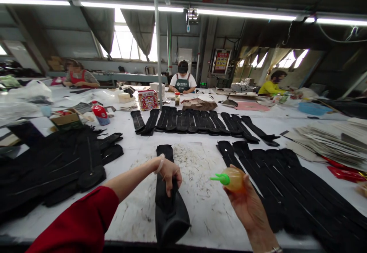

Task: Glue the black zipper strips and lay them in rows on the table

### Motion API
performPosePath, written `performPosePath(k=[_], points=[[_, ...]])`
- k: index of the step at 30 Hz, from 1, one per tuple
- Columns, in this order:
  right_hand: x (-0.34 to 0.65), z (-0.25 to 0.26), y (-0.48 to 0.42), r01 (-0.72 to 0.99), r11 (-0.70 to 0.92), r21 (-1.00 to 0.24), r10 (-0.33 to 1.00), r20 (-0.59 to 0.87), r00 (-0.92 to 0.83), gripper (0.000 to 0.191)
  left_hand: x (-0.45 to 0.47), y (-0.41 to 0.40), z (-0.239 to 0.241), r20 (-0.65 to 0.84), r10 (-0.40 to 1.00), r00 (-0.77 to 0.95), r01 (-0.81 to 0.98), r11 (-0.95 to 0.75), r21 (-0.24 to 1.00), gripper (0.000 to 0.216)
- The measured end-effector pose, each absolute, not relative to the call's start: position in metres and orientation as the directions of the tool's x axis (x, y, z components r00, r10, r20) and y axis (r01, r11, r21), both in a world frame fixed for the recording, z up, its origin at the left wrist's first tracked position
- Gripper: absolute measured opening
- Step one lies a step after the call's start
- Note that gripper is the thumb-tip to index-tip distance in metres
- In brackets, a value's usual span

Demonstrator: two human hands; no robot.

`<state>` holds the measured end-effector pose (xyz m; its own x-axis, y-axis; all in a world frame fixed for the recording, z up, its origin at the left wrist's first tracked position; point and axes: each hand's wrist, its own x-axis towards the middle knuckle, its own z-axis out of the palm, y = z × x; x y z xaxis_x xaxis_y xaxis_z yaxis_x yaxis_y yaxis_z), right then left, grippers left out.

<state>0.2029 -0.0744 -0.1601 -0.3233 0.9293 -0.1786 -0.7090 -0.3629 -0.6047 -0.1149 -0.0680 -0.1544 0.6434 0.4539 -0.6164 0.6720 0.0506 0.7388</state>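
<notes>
A long black piece [172,222] of leather-like or fabric material lies lengthwise in front of me on the white table. Its near part bulges upward, and its far end lies flat. My left hand [169,172] is over its middle, fingers closed and pointing down into a fold; the fingertips are partly hidden. In my right hand [248,203] is a soft squeeze bottle [235,179] of amber liquid. Its green nozzle points left, held above the table and apart from the black piece.
Rows of black strips [189,120] lie ahead, with more black strips [275,176] at right and a black pile [63,161] at left. A red bottle [100,112], a patterned box [148,100] and a stack of sheets [329,142] stand around. Several people work beyond.
</notes>
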Motion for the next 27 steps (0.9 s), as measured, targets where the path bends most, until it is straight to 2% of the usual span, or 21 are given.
performPosePath(k=[2,5,8,10,15,18,23,27], points=[[0.193,-0.156,-0.077,-0.729,-0.34,-0.594,0.939,-0.165,-0.303,0.04,-0.116,-0.07,-0.154,-0.597,0.455,0.66,0.655,0.04,0.755,0.04],[0.176,-0.148,-0.082,-0.706,-0.435,-0.559,0.896,-0.191,-0.401,0.043,-0.118,-0.072,-0.155,-0.574,0.457,0.68,0.632,0.034,0.775,0.041],[0.163,-0.146,-0.085,-0.65,-0.483,-0.586,0.867,-0.216,-0.45,0.044,-0.12,-0.073,-0.155,-0.565,0.458,0.686,0.621,0.037,0.783,0.043],[0.158,-0.146,-0.086,-0.622,-0.44,-0.648,0.882,-0.18,-0.435,0.047,-0.121,-0.072,-0.156,-0.563,0.458,0.688,0.618,0.038,0.785,0.04],[0.152,-0.138,-0.086,-0.507,-0.302,-0.808,0.895,-0.057,-0.442,0.069,-0.122,-0.069,-0.159,-0.552,0.443,0.707,0.603,0.032,0.797,0.031],[0.148,-0.132,-0.085,-0.436,-0.217,-0.873,0.898,-0.004,-0.44,0.069,-0.123,-0.068,-0.162,-0.549,0.432,0.715,0.595,0.036,0.803,0.031],[0.14,-0.129,-0.08,-0.379,-0.084,-0.922,0.867,0.119,-0.483,0.067,-0.125,-0.067,-0.161,-0.54,0.431,0.723,0.583,0.039,0.811,0.039],[0.136,-0.129,-0.078,-0.369,-0.078,-0.926,0.835,0.141,-0.531,0.069,-0.126,-0.069,-0.156,-0.532,0.434,0.727,0.572,0.044,0.819,0.04]])
